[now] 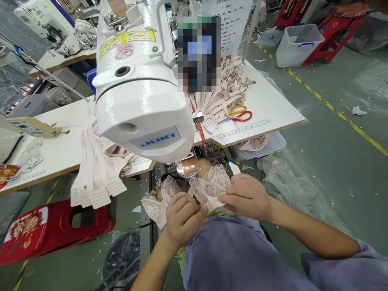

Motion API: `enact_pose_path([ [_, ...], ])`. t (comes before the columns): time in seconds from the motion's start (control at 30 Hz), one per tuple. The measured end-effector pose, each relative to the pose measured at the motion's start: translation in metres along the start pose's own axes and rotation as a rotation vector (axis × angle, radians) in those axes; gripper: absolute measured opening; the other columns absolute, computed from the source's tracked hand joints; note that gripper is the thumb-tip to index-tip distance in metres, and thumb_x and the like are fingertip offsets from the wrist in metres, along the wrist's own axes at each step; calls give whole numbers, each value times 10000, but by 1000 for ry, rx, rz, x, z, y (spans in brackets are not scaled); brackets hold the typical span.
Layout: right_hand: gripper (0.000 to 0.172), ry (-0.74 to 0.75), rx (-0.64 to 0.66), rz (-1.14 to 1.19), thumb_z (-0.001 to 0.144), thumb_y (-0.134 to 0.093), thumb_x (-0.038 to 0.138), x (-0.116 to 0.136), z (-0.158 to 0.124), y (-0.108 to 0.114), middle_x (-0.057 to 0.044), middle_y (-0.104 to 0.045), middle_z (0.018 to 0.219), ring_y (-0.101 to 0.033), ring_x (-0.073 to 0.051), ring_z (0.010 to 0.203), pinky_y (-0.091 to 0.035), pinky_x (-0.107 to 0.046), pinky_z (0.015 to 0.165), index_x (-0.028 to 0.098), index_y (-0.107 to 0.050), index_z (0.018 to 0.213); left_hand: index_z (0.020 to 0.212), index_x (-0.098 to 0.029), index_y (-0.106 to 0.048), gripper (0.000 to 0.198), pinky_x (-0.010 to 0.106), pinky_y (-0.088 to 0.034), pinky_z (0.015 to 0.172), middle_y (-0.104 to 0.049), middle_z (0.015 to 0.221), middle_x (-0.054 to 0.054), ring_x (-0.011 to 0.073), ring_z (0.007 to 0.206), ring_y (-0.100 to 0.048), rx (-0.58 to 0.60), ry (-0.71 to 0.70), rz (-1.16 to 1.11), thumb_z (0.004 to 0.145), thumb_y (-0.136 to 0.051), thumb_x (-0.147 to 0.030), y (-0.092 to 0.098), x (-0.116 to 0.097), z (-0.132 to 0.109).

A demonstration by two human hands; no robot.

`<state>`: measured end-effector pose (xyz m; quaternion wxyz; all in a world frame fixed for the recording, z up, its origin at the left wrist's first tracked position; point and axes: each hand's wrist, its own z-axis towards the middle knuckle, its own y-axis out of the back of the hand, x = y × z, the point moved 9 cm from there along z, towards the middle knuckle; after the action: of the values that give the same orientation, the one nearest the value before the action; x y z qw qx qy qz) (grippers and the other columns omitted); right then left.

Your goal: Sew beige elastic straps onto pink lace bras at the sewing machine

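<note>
Over my lap, below the head of a white JUKI sewing machine (145, 117), lies a pale beige lace bra (214, 180). My left hand (185, 216) has its fingers closed on one part of the bra's band. From the other side my right hand (247, 197) pinches the band, with a short end sticking up above the knuckles. Between the two hands the strip of band is stretched nearly level. One lace cup hangs left of my left hand, the other sits between the hands and the machine. My fingertips partly cover the band.
Red-and-yellow-handled scissors (241, 114) lie on the white table (273, 109) beside a heap of beige straps (230, 89). More beige bands (93, 169) hang over the left table edge. A red stool (57, 226) stands at left; a plastic bin (298, 46) is far right.
</note>
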<state>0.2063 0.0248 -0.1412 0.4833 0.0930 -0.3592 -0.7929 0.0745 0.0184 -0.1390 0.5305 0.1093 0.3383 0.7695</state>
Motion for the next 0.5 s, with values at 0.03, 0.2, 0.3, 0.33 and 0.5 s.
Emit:
enact_pose_path([
  [0.03,125,2,-1,-1,905,-559,134,0,1,0,18,-631,603,-510,-131,540,-405,-312,581,223,-645,890,828,-171,-594,155,292,-507,674,-588,598,-33,119,616,-547,-4,3,-6,857,-637,-25,0,0,0],
  [0.2,119,-6,-5,2,903,-558,132,-1,-1,-2,21,-627,595,-495,-129,540,-403,-315,576,209,-642,870,847,-169,-594,142,297,-514,667,-593,606,-26,126,630,-550,-10,11,-24,867,-625,-32,0,1,-2],
  [0.3,113,-9,5,32,916,-555,148,-2,-3,-6,19,-620,596,-477,-133,553,-384,-316,569,199,-646,872,842,-174,-586,148,294,-521,663,-583,595,-32,121,622,-543,-13,7,-25,873,-619,-33,0,-1,-2],
  [0.33,119,-7,6,41,919,-552,147,-2,-3,-7,21,-608,587,-464,-134,553,-373,-314,564,197,-649,874,839,-175,-584,152,292,-523,660,-580,592,-35,119,618,-541,-16,3,-24,873,-617,-31,0,-1,-2],
  [0.5,195,20,2,53,931,-506,102,0,0,-11,43,-508,533,-390,-137,541,-310,-301,550,200,-655,851,807,-164,-581,176,295,-523,635,-575,568,-33,121,597,-533,-47,-29,-18,850,-629,0,1,-7,-1],
])
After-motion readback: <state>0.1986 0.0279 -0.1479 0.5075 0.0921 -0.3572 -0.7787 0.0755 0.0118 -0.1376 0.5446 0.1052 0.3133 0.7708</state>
